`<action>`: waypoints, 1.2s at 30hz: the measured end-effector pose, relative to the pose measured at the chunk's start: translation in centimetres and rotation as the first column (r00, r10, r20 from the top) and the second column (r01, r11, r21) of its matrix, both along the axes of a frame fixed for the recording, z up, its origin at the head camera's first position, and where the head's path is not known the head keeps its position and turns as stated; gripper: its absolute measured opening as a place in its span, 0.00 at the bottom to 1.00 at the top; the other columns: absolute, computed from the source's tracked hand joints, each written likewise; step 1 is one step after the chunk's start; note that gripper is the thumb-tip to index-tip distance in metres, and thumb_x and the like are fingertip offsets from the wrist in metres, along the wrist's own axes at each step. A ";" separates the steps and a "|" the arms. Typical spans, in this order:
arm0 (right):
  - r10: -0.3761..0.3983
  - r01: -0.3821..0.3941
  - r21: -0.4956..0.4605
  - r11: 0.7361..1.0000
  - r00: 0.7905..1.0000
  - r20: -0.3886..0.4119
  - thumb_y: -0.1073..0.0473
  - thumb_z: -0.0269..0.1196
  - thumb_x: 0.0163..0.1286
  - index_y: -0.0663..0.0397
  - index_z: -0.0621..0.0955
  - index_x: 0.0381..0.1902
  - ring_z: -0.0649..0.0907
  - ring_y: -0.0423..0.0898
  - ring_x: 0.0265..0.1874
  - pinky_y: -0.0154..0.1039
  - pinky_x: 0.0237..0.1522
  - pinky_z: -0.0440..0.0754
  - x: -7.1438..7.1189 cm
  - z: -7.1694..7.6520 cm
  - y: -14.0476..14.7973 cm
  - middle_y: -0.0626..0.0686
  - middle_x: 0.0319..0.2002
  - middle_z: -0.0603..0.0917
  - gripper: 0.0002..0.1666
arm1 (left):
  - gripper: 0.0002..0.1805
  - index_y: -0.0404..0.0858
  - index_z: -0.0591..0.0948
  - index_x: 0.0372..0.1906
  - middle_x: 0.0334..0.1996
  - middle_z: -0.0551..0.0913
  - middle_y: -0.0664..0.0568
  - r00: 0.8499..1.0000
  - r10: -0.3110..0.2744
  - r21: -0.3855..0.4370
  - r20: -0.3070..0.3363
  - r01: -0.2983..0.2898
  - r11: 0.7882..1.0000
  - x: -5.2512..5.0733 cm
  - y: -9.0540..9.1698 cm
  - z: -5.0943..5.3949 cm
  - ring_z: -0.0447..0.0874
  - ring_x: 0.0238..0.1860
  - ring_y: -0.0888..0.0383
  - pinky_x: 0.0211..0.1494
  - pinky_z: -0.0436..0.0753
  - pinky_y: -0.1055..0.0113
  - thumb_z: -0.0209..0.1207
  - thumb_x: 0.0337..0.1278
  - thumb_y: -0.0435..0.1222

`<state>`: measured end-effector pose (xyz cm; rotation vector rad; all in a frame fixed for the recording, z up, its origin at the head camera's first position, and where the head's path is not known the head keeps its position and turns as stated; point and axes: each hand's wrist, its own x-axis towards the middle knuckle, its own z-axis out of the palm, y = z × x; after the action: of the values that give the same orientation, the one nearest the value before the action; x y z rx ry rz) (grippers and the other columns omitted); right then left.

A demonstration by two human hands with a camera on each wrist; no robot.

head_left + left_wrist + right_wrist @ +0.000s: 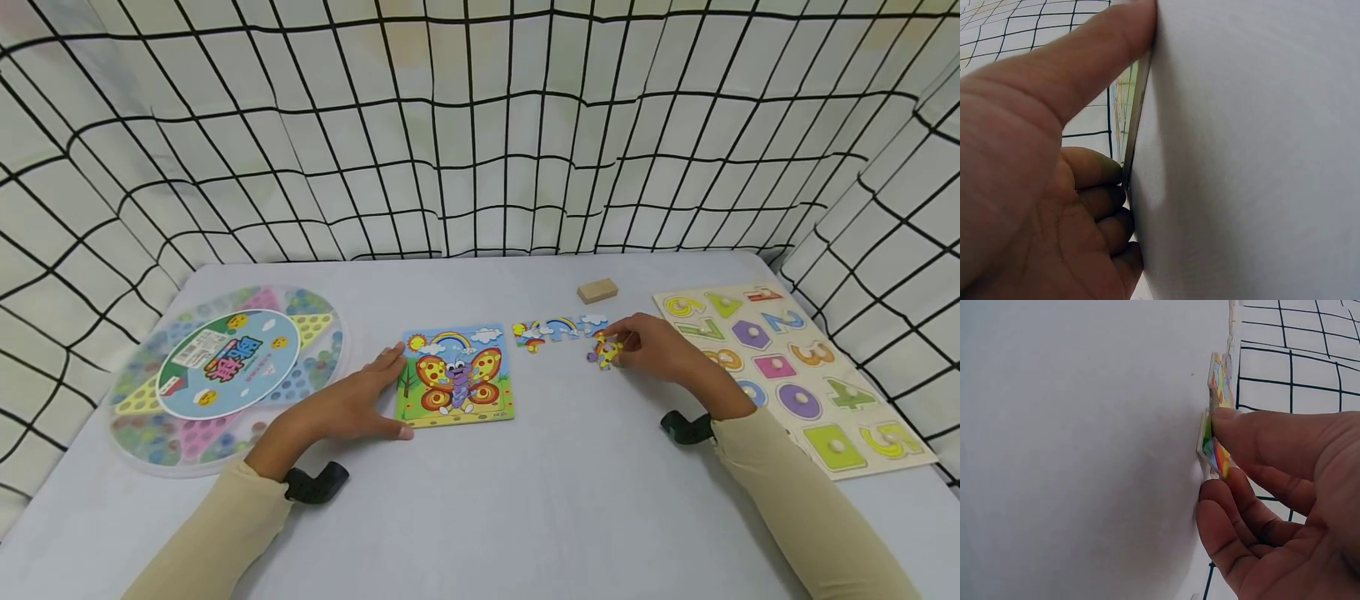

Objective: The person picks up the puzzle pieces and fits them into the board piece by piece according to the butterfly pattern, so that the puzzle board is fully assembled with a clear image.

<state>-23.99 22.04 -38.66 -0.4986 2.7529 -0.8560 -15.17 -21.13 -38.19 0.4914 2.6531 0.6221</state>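
Note:
A square butterfly picture puzzle board (454, 375) lies on the table. My left hand (348, 404) rests along its left side, fingers spread to the upper left corner and thumb by the lower left one. In the left wrist view the thumb (1110, 47) touches the board's edge (1138, 115). To the right of the board, my right hand (656, 350) pinches a small colourful jigsaw piece (1217, 456) between thumb and fingers. Beside it is another jigsaw piece (1219, 381). A row of joined jigsaw pieces (561, 327) with a sun, rainbow and cloud runs leftward from this hand.
A wooden block (597, 291) lies behind the jigsaw pieces. At right is a number and shape peg board (776, 337), partly behind the right forearm. A round game box (341, 333) with coloured marbles lies at left. Black netting (510, 158) surrounds the table's back and sides.

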 end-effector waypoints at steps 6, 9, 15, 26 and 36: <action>0.011 -0.011 -0.013 1.000 1.000 -0.014 0.68 0.66 0.62 0.62 0.83 0.50 0.75 0.51 0.38 0.42 0.39 0.76 0.3 0.2 0.3 0.57 0.43 0.76 0.17 | 0.62 0.32 0.49 0.76 0.78 0.38 0.44 1.000 0.005 -0.005 0.008 -0.005 1.000 0.0 0.1 0.0 0.36 0.76 0.42 0.72 0.51 0.43 0.70 0.46 0.58; 0.015 -0.015 -0.034 0.999 1.000 0.006 0.69 0.65 0.63 0.59 0.83 0.47 0.75 0.50 0.37 0.41 0.38 0.76 0.4 0.3 0.2 0.56 0.44 0.79 0.14 | 0.62 0.32 0.49 0.76 0.78 0.38 0.43 1.000 0.004 -0.008 0.006 -0.004 1.000 0.0 0.1 0.0 0.36 0.76 0.41 0.72 0.51 0.43 0.70 0.46 0.58; 0.064 -0.064 -0.072 0.995 0.998 0.004 0.71 0.63 0.63 0.58 0.81 0.45 0.77 0.50 0.39 0.42 0.41 0.77 0.3 0.2 0.0 0.53 0.42 0.82 0.12 | 0.62 0.32 0.49 0.76 0.78 0.39 0.43 1.000 0.005 -0.006 0.002 -0.005 1.000 0.0 0.0 0.0 0.36 0.76 0.42 0.72 0.51 0.43 0.70 0.45 0.58; 0.145 -0.147 -0.121 0.982 0.989 -0.025 0.71 0.64 0.63 0.59 0.82 0.47 0.77 0.49 0.37 0.39 0.40 0.77 -0.2 0.2 -1.1 0.52 0.41 0.83 0.14 | 0.62 0.33 0.49 0.76 0.78 0.38 0.44 1.000 -0.005 -0.011 -0.003 0.005 1.000 -0.1 -0.1 -0.2 0.36 0.76 0.42 0.72 0.51 0.43 0.69 0.45 0.59; 0.165 -0.168 -0.193 0.967 0.986 -0.033 0.73 0.62 0.62 0.59 0.81 0.53 0.76 0.49 0.36 0.39 0.37 0.76 -0.6 0.5 -2.9 0.53 0.38 0.82 0.20 | 0.62 0.32 0.48 0.76 0.78 0.38 0.43 1.000 0.002 -0.002 0.008 -0.002 1.000 -0.1 0.0 -0.1 0.36 0.76 0.41 0.72 0.50 0.42 0.69 0.46 0.59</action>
<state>-24.58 19.17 -38.20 -0.7647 2.6079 -1.0885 -15.27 -21.14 -38.27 0.4847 2.6464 0.6213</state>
